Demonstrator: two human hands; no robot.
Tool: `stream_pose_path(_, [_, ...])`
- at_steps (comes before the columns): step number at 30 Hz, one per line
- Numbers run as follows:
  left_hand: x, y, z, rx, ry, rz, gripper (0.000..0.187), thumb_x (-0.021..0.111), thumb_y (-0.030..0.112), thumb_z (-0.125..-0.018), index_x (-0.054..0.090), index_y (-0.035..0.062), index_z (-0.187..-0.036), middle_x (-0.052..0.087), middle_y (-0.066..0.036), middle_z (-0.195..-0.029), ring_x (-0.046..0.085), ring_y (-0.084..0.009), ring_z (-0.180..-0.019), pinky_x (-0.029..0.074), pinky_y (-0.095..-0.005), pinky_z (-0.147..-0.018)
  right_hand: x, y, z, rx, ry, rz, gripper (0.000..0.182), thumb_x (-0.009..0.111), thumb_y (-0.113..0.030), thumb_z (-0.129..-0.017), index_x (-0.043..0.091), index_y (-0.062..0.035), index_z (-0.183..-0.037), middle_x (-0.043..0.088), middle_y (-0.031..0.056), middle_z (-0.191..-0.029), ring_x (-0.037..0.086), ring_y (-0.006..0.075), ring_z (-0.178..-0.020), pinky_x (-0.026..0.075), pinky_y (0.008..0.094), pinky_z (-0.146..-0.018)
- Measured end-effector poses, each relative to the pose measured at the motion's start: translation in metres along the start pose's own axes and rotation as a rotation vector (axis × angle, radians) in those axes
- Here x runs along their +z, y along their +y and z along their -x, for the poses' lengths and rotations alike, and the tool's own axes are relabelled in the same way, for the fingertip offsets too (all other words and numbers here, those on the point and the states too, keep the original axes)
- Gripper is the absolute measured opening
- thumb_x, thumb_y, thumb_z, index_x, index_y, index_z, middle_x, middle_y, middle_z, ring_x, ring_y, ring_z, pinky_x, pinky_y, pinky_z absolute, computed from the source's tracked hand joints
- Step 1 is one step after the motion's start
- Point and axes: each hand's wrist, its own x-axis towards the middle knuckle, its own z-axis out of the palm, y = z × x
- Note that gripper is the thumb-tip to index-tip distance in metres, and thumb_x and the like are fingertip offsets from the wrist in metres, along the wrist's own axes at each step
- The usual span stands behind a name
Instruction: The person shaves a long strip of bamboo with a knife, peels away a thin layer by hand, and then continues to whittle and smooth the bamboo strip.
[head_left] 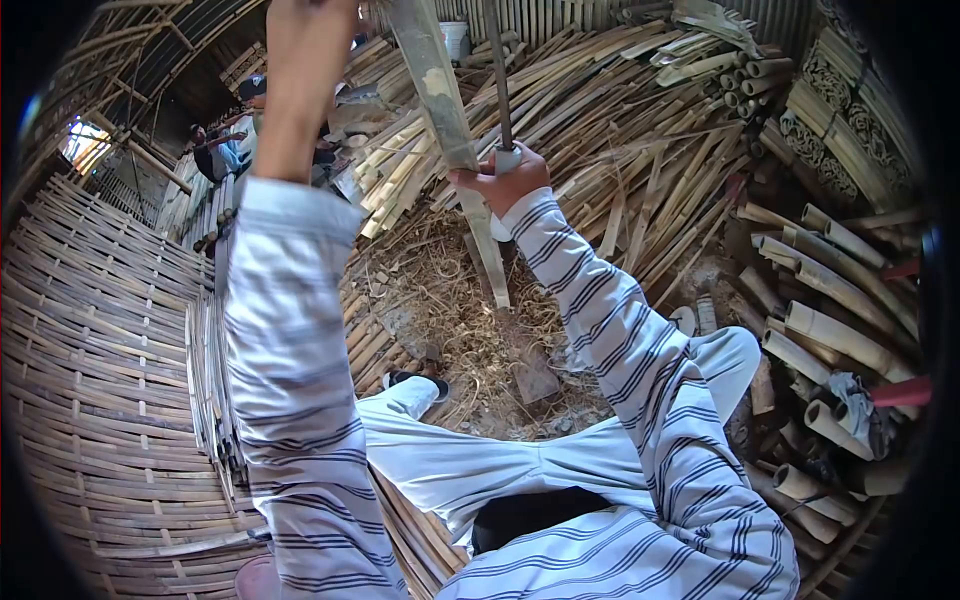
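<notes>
My right hand [518,182] is closed around the pale wrapped handle of a long, narrow dark blade, a knife [502,85] seen nearly edge-on and pointing away from me. The thumb side of that hand touches a split bamboo strip [435,85]. This strip slopes from the top edge down past the hand, its lower end over the shavings between my legs. My left hand [312,30] is raised at the top edge, left of the strip. Its fingers are mostly cut off by the frame, so what they hold does not show.
Curled shavings [450,300] cover the ground between my legs. Split bamboo [620,150] lies heaped ahead, and cut bamboo poles [830,335] are stacked at right. A woven bamboo panel [110,390] spreads at left. Other people [215,150] sit farther back at left.
</notes>
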Motion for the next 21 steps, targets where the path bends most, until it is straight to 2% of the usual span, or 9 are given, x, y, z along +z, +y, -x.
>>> stream_pose_path(3, [-0.003,0.001,0.053,-0.063,-0.011,-0.621,0.058,0.074,0.034,-0.073,0.053,-0.0045,-0.111,0.06,-0.016,-0.106,0.06,-0.0161,-0.084,0.049,-0.0273,-0.067,0.0,-0.001,-0.003,0.063,0.022,0.045,0.048,0.087,-0.033,-0.049,0.054,-0.0053,-0.069,0.062,0.0037,-0.065,0.057,0.0108,-0.057,0.049,0.0256,-0.057])
stream_pose_path(6, [0.012,-0.015,0.086,-0.115,-0.038,-0.581,0.048,0.072,0.03,-0.076,0.058,-0.0045,-0.105,0.065,-0.014,-0.086,0.059,-0.0127,-0.066,0.047,-0.0268,-0.058,0.003,0.003,-0.006,0.063,0.052,0.124,0.053,0.087,-0.039,-0.045,0.054,-0.0051,-0.069,0.06,0.0031,-0.063,0.055,0.011,-0.057,0.048,0.0252,-0.056])
stream_pose_path(9, [0.017,-0.037,0.094,-0.129,-0.02,-0.638,0.033,0.069,0.026,-0.079,0.064,-0.0019,-0.096,0.065,-0.012,-0.069,0.058,-0.0116,-0.055,0.045,-0.0267,-0.053,0.006,0.011,-0.01,0.067,0.054,-0.01,0.056,0.087,-0.041,-0.042,0.053,-0.0048,-0.068,0.059,0.0025,-0.063,0.054,0.0107,-0.057,0.048,0.0251,-0.056])
stream_pose_path(10, [0.018,-0.041,0.097,-0.14,-0.017,-0.568,0.022,0.067,0.021,-0.081,0.067,-0.0001,-0.088,0.063,-0.011,-0.064,0.058,-0.0116,-0.054,0.044,-0.0277,-0.051,0.007,0.015,-0.013,0.081,0.075,-0.016,0.055,0.088,-0.039,-0.042,0.054,-0.0053,-0.068,0.059,0.002,-0.065,0.054,0.0103,-0.057,0.048,0.025,-0.055])
stream_pose_path(13, [0.019,-0.051,0.099,0.088,0.017,-0.563,0.022,0.066,0.02,-0.081,0.067,-0.0012,-0.085,0.062,-0.01,-0.061,0.059,-0.0123,-0.053,0.044,-0.0274,-0.051,-0.002,0.0,-0.01,0.129,0.059,0.037,0.055,0.088,-0.039,-0.042,0.054,-0.0059,-0.068,0.059,0.0017,-0.065,0.054,0.0098,-0.058,0.048,0.0245,-0.055])
stream_pose_path(17, [0.016,-0.048,0.082,0.075,-0.208,-0.707,0.023,0.062,0.02,-0.084,0.064,-0.0028,-0.082,0.061,-0.016,-0.063,0.059,-0.0245,-0.053,0.044,-0.0331,-0.053,-0.01,0.001,-0.013,0.132,-0.006,-0.068,0.049,0.089,-0.031,-0.046,0.052,-0.0075,-0.067,0.06,0.0017,-0.067,0.054,0.0087,-0.057,0.048,0.0244,-0.054])
stream_pose_path(18, [0.014,-0.049,0.076,0.061,-0.248,-0.667,0.025,0.061,0.022,-0.084,0.062,-0.0035,-0.08,0.06,-0.019,-0.066,0.058,-0.0308,-0.055,0.044,-0.0352,-0.054,-0.008,0.002,-0.015,0.121,0.013,-0.018,0.047,0.09,-0.027,-0.047,0.051,-0.0081,-0.067,0.062,0.0028,-0.068,0.056,0.0084,-0.057,0.049,0.0243,-0.055])
stream_pose_path(21, [0.012,-0.048,0.064,0.094,-0.348,-0.628,0.027,0.062,0.024,-0.083,0.062,-0.0031,-0.08,0.061,-0.019,-0.065,0.058,-0.0301,-0.057,0.044,-0.0347,-0.056,-0.016,-0.011,-0.008,0.135,-0.034,-0.157,0.046,0.09,-0.026,-0.048,0.052,-0.0077,-0.067,0.062,0.0028,-0.068,0.056,0.0088,-0.057,0.049,0.0242,-0.055])
